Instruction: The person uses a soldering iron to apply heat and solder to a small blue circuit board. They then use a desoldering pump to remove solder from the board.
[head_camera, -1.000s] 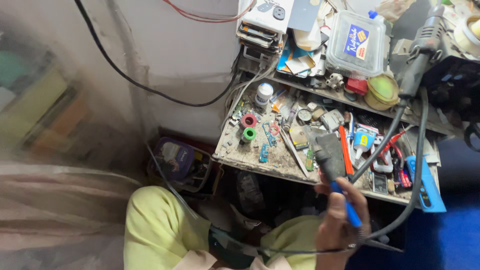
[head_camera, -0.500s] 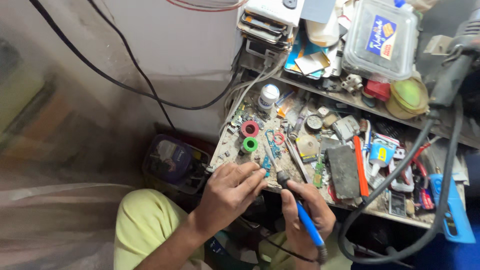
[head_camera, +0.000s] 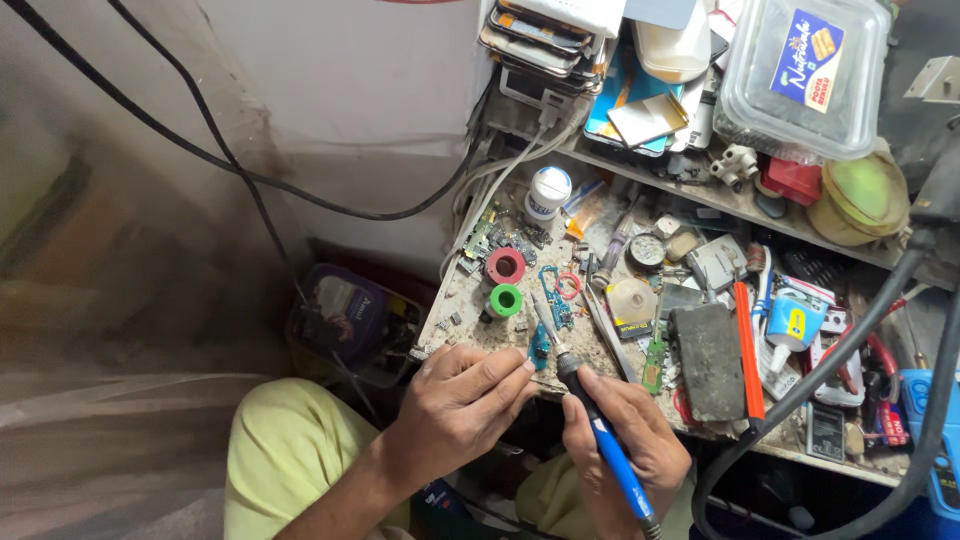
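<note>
A: Hands first, quick.
B: Right hand (head_camera: 625, 440) is wrapped in a fist round a blue-handled soldering iron with a black collar (head_camera: 595, 430); its metal tip points up-left onto a small teal circuit board (head_camera: 541, 347) at the front edge of the cluttered grimy workbench (head_camera: 470, 300).
A: Left hand?
B: Left hand (head_camera: 460, 405) has fingers drawn together, fingertips (head_camera: 520, 368) pinched at that board's edge, just beside the iron tip. Can't tell whether something tiny is between them.
A: Around the board?
B: A green plastic ring (head_camera: 505, 300) and a red plastic ring (head_camera: 505, 265) sit just behind it, red farther back. A white round-capped bottle (head_camera: 547, 192) is behind those, near the wall.
A: To the right?
B: A dark grey rectangular block (head_camera: 708, 360) lies flat, an orange-handled tool (head_camera: 748, 350) touching its right side. A thick black cable (head_camera: 820, 385) loops over the bench's right part.
A: Up top?
B: A clear plastic lidded box (head_camera: 800, 75) sits on the shelf.
</note>
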